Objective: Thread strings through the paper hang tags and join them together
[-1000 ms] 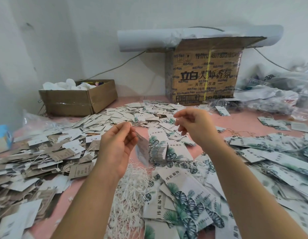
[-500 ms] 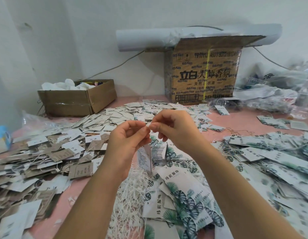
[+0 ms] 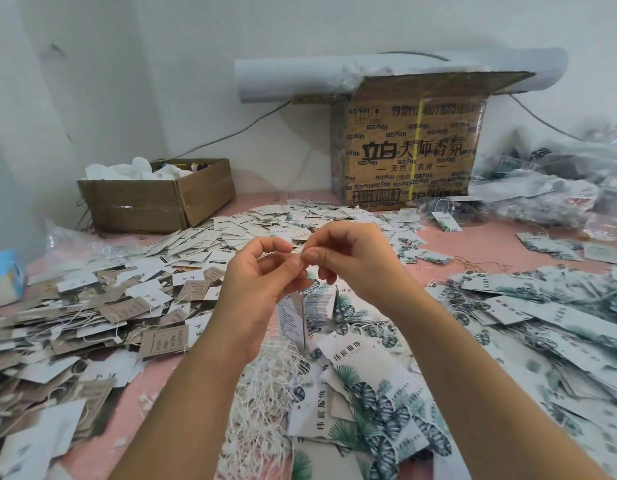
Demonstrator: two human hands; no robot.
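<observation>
My left hand [image 3: 262, 278] and my right hand [image 3: 348, 258] meet fingertip to fingertip above the table's middle, both pinching a thin white string that is barely visible between them. A small bunch of hang tags [image 3: 305, 311] with a leaf print dangles upright just below the two hands. A heap of loose white strings [image 3: 265, 393] lies on the pink table [image 3: 490, 244] under my forearms. Leaf-print tags [image 3: 369, 393] are piled in front and to the right.
Brown and white tags [image 3: 92, 317] cover the left side. A low open cardboard box [image 3: 154, 199] stands at the back left, a tall printed carton [image 3: 407, 147] at the back centre with a paper roll [image 3: 300, 81] behind it. Plastic bags [image 3: 559, 188] fill the back right.
My right hand moved left from about a hand's width away until its fingertips met my left hand's. The hanging tags swung in under both hands.
</observation>
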